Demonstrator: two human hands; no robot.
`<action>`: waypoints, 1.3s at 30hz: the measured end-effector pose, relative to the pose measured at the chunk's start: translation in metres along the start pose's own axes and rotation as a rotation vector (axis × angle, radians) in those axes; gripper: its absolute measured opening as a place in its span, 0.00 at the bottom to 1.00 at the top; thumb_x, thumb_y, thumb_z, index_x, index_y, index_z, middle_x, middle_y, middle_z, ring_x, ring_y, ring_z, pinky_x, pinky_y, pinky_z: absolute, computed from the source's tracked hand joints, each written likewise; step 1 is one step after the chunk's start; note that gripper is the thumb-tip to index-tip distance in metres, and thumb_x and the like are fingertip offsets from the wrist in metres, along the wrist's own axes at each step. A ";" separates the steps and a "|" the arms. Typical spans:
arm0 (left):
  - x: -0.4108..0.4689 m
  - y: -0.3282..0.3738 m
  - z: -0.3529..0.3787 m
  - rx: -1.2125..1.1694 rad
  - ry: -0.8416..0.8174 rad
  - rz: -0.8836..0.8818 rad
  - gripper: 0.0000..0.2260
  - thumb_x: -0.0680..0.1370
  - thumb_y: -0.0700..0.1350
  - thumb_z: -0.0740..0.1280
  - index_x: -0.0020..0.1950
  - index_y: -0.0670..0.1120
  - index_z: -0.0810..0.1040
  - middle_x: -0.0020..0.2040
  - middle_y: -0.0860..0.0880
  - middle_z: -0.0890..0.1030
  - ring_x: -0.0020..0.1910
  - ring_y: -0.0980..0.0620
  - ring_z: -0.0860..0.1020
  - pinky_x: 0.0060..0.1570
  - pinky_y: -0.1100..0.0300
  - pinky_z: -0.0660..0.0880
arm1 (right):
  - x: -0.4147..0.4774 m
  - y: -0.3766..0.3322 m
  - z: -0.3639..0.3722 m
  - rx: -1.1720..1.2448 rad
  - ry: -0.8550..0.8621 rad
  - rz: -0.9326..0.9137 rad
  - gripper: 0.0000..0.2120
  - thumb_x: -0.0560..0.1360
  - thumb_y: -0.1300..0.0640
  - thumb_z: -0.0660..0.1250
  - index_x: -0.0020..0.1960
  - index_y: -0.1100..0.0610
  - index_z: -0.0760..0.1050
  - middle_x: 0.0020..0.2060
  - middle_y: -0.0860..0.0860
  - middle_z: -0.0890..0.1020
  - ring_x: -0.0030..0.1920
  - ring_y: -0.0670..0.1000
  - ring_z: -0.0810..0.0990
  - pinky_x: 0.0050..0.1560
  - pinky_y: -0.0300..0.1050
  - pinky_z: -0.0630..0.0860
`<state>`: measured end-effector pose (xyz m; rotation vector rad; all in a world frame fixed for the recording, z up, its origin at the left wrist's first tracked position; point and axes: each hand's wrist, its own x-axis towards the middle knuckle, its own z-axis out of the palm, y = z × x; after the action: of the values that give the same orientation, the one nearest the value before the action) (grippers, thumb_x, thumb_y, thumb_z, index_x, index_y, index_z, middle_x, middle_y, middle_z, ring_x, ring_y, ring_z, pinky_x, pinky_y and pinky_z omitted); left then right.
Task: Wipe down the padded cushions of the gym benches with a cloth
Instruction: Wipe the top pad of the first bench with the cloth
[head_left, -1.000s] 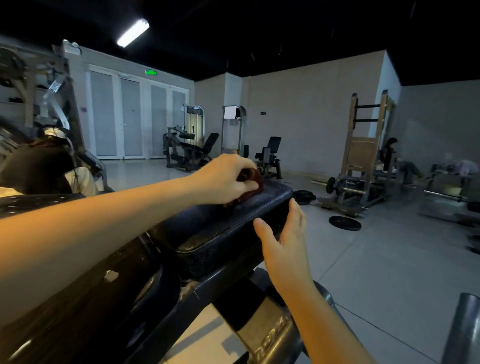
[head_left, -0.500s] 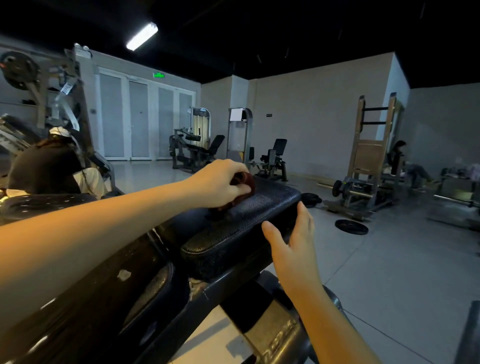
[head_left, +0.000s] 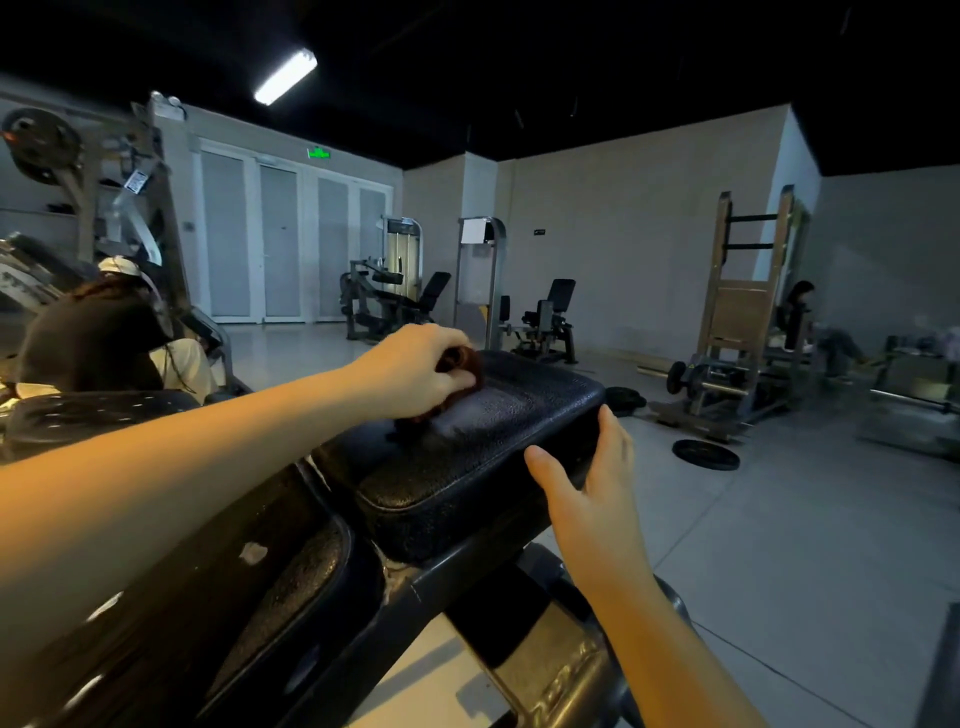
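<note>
**Q:** What might fail at this stage?

**A:** The left hand (head_left: 415, 370) clenches a bunched dark reddish-brown cloth (head_left: 466, 362) against the top of the black textured padded cushion (head_left: 483, 452), towards its far end. So small a wad probably clears only a narrow track. Strokes set too far apart would leave unwiped strips, and the near edge and sides look easy to miss. A hard push could send the cloth skidding off the far edge. The right hand (head_left: 592, 486) steadies the cushion's right side, thumb on top and fingers fairly straight, grasping nothing. Whether its fingertips hook under the rim is unclear.

**Q:** What surrounds the work, and what obstructs it?

**A:** A second glossy black cushion (head_left: 291, 587) lies just beside the first, nearer the person, on a grey steel frame (head_left: 524, 670). The bracing hand itself covers part of the side. A seated person in a dark top (head_left: 93, 343) is at left. A round black weight plate (head_left: 705, 454) lies on the floor, well apart.
</note>
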<state>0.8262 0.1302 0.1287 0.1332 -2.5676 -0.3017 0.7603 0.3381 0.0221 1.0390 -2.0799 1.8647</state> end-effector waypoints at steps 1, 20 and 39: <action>0.005 -0.014 -0.004 0.059 0.025 -0.095 0.03 0.81 0.48 0.70 0.54 0.51 0.79 0.52 0.50 0.83 0.49 0.50 0.80 0.49 0.57 0.72 | -0.001 0.000 0.000 -0.001 0.002 -0.003 0.40 0.78 0.48 0.70 0.82 0.48 0.51 0.76 0.44 0.60 0.71 0.43 0.64 0.67 0.43 0.66; 0.031 0.009 0.001 0.070 -0.017 -0.149 0.05 0.81 0.47 0.70 0.54 0.48 0.82 0.48 0.50 0.84 0.46 0.49 0.81 0.46 0.56 0.76 | 0.000 0.000 0.002 -0.011 0.013 -0.015 0.47 0.69 0.35 0.67 0.82 0.46 0.52 0.77 0.44 0.60 0.75 0.47 0.65 0.73 0.56 0.69; 0.031 0.049 0.024 0.034 0.038 0.129 0.06 0.80 0.49 0.70 0.55 0.50 0.82 0.49 0.54 0.82 0.48 0.53 0.80 0.49 0.57 0.76 | 0.004 0.001 0.003 -0.002 0.011 -0.010 0.47 0.68 0.35 0.68 0.81 0.45 0.52 0.77 0.43 0.60 0.75 0.47 0.64 0.73 0.57 0.70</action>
<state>0.7856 0.1779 0.1361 -0.0139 -2.5310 -0.2048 0.7578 0.3338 0.0223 1.0341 -2.0664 1.8585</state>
